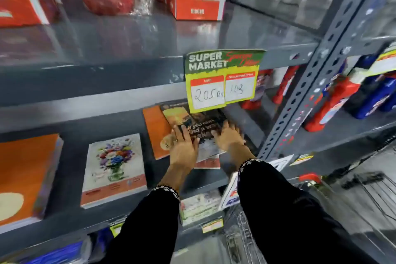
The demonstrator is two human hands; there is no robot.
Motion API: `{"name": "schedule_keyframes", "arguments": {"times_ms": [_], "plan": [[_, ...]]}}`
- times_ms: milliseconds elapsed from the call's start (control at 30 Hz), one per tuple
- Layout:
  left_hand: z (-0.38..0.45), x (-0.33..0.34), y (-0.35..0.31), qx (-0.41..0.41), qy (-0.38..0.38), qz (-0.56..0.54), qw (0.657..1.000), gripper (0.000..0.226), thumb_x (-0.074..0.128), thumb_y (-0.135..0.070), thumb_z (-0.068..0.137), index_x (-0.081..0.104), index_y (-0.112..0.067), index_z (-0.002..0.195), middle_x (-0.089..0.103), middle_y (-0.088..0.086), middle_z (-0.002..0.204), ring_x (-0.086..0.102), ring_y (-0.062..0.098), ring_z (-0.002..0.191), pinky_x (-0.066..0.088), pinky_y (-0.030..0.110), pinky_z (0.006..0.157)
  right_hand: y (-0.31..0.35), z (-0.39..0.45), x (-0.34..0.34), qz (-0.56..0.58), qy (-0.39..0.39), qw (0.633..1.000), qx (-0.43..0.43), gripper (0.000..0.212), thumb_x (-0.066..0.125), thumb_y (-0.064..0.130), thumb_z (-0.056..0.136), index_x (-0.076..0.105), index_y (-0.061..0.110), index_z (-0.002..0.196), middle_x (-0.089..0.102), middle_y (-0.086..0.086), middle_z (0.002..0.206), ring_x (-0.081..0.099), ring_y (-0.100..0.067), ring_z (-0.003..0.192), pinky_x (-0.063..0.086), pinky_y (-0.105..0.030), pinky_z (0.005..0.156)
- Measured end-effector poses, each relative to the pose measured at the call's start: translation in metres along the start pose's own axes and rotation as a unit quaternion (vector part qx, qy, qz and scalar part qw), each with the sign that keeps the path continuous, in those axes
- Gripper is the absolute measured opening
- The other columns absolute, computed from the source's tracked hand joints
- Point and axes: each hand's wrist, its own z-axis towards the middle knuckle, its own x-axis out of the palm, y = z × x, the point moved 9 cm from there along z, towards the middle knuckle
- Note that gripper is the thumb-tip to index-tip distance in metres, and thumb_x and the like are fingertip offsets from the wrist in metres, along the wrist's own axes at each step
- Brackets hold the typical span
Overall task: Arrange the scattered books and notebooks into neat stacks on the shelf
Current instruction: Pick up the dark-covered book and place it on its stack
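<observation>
Near the centre of the frame, the left hand (184, 146) and the right hand (229, 138) lie flat with fingers spread on the dark notebook (203, 122), which sits crooked over an orange notebook (156, 133) on the shelf (128, 113). I think it is best to turn it until the edges match.

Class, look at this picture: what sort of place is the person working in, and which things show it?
Most likely a shop: a price tag reading "SUPER MARKET" hangs from grey metal shelving, with notebooks laid out below and a wire trolley nearby.
</observation>
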Motion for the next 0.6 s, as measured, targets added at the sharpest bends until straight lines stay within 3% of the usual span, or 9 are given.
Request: {"name": "schedule_keyframes", "arguments": {"times_ms": [167, 300, 400, 600], "plan": [[0.010, 0.012, 0.011, -0.080, 0.029, -0.018, 0.996, 0.069, 0.030, -0.038, 0.099, 0.005, 0.006, 0.147, 0.017, 0.032, 0.152, 0.016, 0.041, 0.142, 0.016, 0.047, 0.120, -0.023, 0.016, 0.008, 0.046, 0.030, 0.996, 0.075, 0.062, 0.039, 0.044, 0.096, 0.029, 0.007, 0.144, 0.029, -0.018, 0.154, 0.025, -0.034, 0.143, 0.018, -0.050, 0.118], [0.014, 0.007, 0.011, -0.117, 0.030, -0.041, 0.992, 0.067, 0.043, -0.029, 0.095, 0.014, 0.003, 0.146, 0.030, 0.030, 0.146, 0.029, 0.044, 0.135, 0.029, 0.051, 0.113, -0.027, 0.018, 0.008, 0.048, 0.025, 0.994, 0.095, 0.052, 0.042, 0.034, 0.095, 0.038, 0.007, 0.139, 0.038, -0.018, 0.148, 0.033, -0.035, 0.138, 0.028, -0.047, 0.113], [0.018, -0.004, 0.013, -0.129, 0.016, -0.096, 0.987, 0.071, 0.057, -0.014, 0.087, 0.019, 0.001, 0.145, 0.038, 0.028, 0.139, 0.040, 0.044, 0.127, 0.036, 0.051, 0.106, -0.030, 0.014, 0.005, 0.058, 0.029, 0.991, 0.120, 0.049, 0.047, 0.025, 0.089, 0.044, 0.008, 0.135, 0.045, -0.018, 0.143, 0.038, -0.035, 0.133, 0.032, -0.045, 0.109], [0.017, -0.037, 0.025, -0.118, -0.038, -0.166, 0.978, 0.079, 0.065, 0.003, 0.079, 0.022, -0.006, 0.145, 0.041, 0.021, 0.138, 0.041, 0.038, 0.127, 0.040, 0.045, 0.106, -0.030, -0.006, -0.005, 0.204, -0.026, 0.963, 0.173, 0.048, 0.051, 0.025, 0.080, 0.060, -0.001, 0.120, 0.059, -0.024, 0.128, 0.054, -0.038, 0.120, 0.045, -0.040, 0.102]]}}
